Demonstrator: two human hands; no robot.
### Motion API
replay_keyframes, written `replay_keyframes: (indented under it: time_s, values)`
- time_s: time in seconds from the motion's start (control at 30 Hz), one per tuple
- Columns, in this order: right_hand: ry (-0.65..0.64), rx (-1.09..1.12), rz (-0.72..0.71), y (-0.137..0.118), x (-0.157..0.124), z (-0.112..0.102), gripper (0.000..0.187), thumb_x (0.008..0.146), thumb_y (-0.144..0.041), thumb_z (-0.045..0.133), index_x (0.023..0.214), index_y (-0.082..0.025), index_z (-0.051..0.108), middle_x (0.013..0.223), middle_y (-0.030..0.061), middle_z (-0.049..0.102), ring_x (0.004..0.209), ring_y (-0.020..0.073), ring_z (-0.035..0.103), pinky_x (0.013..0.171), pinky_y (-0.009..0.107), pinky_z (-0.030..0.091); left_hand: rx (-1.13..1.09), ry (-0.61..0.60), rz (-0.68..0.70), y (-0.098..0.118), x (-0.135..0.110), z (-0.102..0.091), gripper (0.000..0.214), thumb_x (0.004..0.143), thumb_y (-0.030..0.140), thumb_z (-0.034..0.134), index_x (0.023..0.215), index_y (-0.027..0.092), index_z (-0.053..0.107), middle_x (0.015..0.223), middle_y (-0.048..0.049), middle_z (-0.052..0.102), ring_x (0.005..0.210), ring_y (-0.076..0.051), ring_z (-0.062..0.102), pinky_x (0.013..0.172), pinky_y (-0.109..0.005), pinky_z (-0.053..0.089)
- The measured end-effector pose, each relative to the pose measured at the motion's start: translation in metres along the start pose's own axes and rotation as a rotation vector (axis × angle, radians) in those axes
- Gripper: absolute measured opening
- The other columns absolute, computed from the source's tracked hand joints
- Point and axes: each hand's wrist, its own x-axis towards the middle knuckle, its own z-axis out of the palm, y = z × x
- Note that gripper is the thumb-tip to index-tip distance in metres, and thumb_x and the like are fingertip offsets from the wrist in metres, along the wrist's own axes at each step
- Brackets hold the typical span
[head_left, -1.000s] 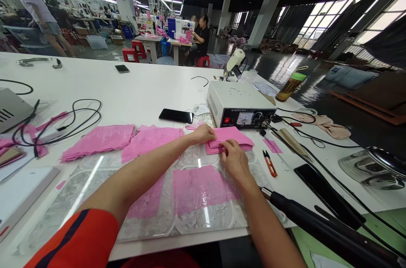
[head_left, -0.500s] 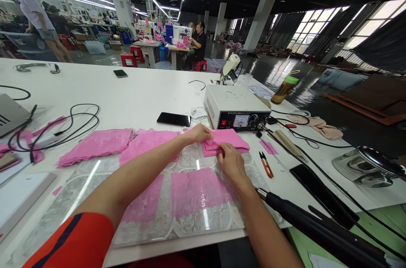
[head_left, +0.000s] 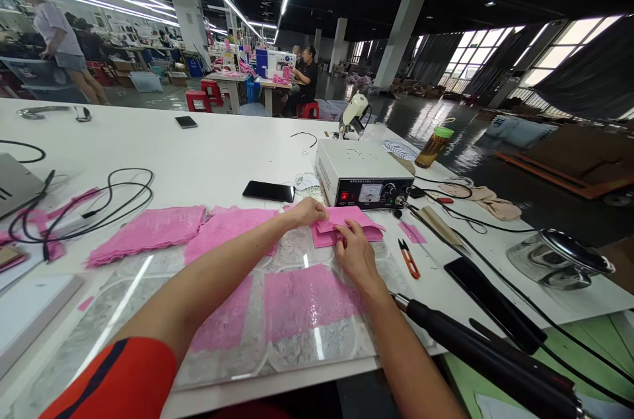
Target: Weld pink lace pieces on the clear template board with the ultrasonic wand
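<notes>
My left hand [head_left: 308,211] pinches the left corner of the top piece on a small stack of pink fabric pieces [head_left: 364,217]. The fingers of my right hand [head_left: 355,254] are bent over the near edge of that same piece, which is slightly raised from the layers beneath. Under my forearms lies a clear plastic sheet [head_left: 292,349], with a pink lace piece [head_left: 310,300] flat within a rounded outline. Two piles of pink lace, a left pile [head_left: 148,230] and a middle pile [head_left: 232,227], rest along the sheet's far edge.
Behind the stack stands a grey control box [head_left: 366,171] with a lit red switch. Orange-handled thread snips [head_left: 409,260], a black handheld tool [head_left: 475,340] with cables and a glass pot [head_left: 557,264] are on the right. A black phone [head_left: 269,191] lies beyond my left hand.
The view has shifted slightly. My right fingers have moved a little further onto the top pink piece, whose near edge now stands more raised. My left hand keeps its pinch.
</notes>
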Motion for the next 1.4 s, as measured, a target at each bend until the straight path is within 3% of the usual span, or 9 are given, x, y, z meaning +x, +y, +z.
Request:
replay_keyframes:
  time_s: [0.23, 0.4, 0.6, 0.7, 0.83, 0.97, 1.13, 1.27, 1.4]
  values:
    - [0.052, 0.092, -0.071, 0.004, 0.003, 0.005, 0.042, 0.08, -0.011, 0.043, 0.114, -0.015, 0.067, 0.126, 0.0121, 0.064, 0.116, 0.0246, 0.061, 0.098, 0.04, 0.051, 0.007, -0.009, 0.031, 0.006, -0.002, -0.003, 0.034, 0.093, 0.035, 0.059, 0.12, 0.014, 0.057, 0.119, -0.0086, 0.059, 0.102, -0.022, 0.061, 0.085, -0.041, 0.054]
    - [0.114, 0.158, -0.138, 0.002, 0.003, 0.003, 0.038, 0.08, -0.013, 0.043, 0.109, -0.016, 0.066, 0.118, 0.0112, 0.067, 0.112, 0.0206, 0.062, 0.097, 0.036, 0.051, 0.02, -0.02, 0.077, 0.015, -0.008, -0.01, 0.033, 0.093, 0.034, 0.059, 0.118, 0.014, 0.058, 0.118, -0.0083, 0.06, 0.1, -0.021, 0.062, 0.084, -0.04, 0.054]
    - [0.15, 0.138, -0.114, -0.002, 0.002, -0.002, 0.028, 0.08, -0.017, 0.046, 0.103, -0.016, 0.061, 0.091, 0.0074, 0.068, 0.078, 0.0177, 0.063, 0.072, 0.031, 0.052, 0.064, -0.085, 0.125, 0.02, -0.024, -0.017, 0.029, 0.093, 0.034, 0.059, 0.113, 0.013, 0.06, 0.111, -0.0068, 0.062, 0.094, -0.019, 0.063, 0.08, -0.037, 0.055]
    - [0.143, 0.088, -0.126, -0.004, 0.002, -0.004, 0.033, 0.08, -0.018, 0.05, 0.111, -0.017, 0.06, 0.096, 0.0073, 0.066, 0.084, 0.018, 0.062, 0.073, 0.03, 0.049, 0.079, -0.122, 0.145, 0.019, -0.036, -0.018, 0.025, 0.093, 0.034, 0.06, 0.106, 0.012, 0.062, 0.104, -0.0055, 0.063, 0.09, -0.018, 0.063, 0.078, -0.036, 0.055]
    - [0.081, 0.019, -0.168, -0.008, -0.001, -0.011, 0.02, 0.081, -0.018, 0.05, 0.091, -0.018, 0.067, 0.092, 0.0062, 0.064, 0.078, 0.0162, 0.059, 0.066, 0.027, 0.044, 0.083, -0.162, 0.139, 0.017, -0.058, -0.019, 0.015, 0.082, 0.027, 0.069, 0.084, 0.012, 0.068, 0.083, -0.0024, 0.067, 0.08, -0.015, 0.062, 0.077, -0.029, 0.05]
    - [0.005, -0.015, -0.243, -0.013, -0.018, -0.02, 0.015, 0.081, -0.016, 0.051, 0.088, -0.018, 0.065, 0.095, 0.0053, 0.065, 0.073, 0.0136, 0.058, 0.064, 0.025, 0.041, 0.066, -0.218, 0.126, 0.011, -0.082, -0.023, 0.009, 0.068, 0.023, 0.072, 0.071, 0.015, 0.073, 0.078, -0.0013, 0.071, 0.08, -0.015, 0.062, 0.076, -0.023, 0.045]
    - [-0.07, -0.04, -0.38, -0.011, -0.059, -0.034, 0.017, 0.085, -0.014, 0.048, 0.085, -0.02, 0.064, 0.08, 0.0029, 0.066, 0.068, 0.0132, 0.058, 0.062, 0.024, 0.041, 0.075, -0.304, 0.111, -0.001, -0.111, -0.025, 0.006, 0.064, 0.022, 0.071, 0.067, 0.017, 0.073, 0.08, -0.0013, 0.071, 0.077, -0.015, 0.062, 0.069, -0.021, 0.044]
    - [-0.002, -0.106, -0.573, -0.004, -0.087, -0.044, 0.021, 0.088, -0.011, 0.046, 0.094, -0.021, 0.064, 0.088, 0.0045, 0.069, 0.081, 0.0145, 0.064, 0.07, 0.025, 0.047, 0.121, -0.372, 0.147, -0.007, -0.134, -0.017, 0.002, 0.065, 0.019, 0.071, 0.065, 0.018, 0.072, 0.08, -0.0001, 0.07, 0.076, -0.014, 0.062, 0.068, -0.019, 0.044]
    - [0.014, -0.116, -0.649, 0.001, -0.102, -0.047, 0.021, 0.086, -0.009, 0.049, 0.096, -0.021, 0.063, 0.088, 0.005, 0.069, 0.082, 0.0153, 0.065, 0.07, 0.026, 0.05, 0.217, -0.409, 0.218, -0.006, -0.155, -0.006, 0.008, 0.07, 0.015, 0.067, 0.064, 0.018, 0.071, 0.086, -0.0005, 0.068, 0.073, -0.012, 0.06, 0.066, -0.02, 0.043]
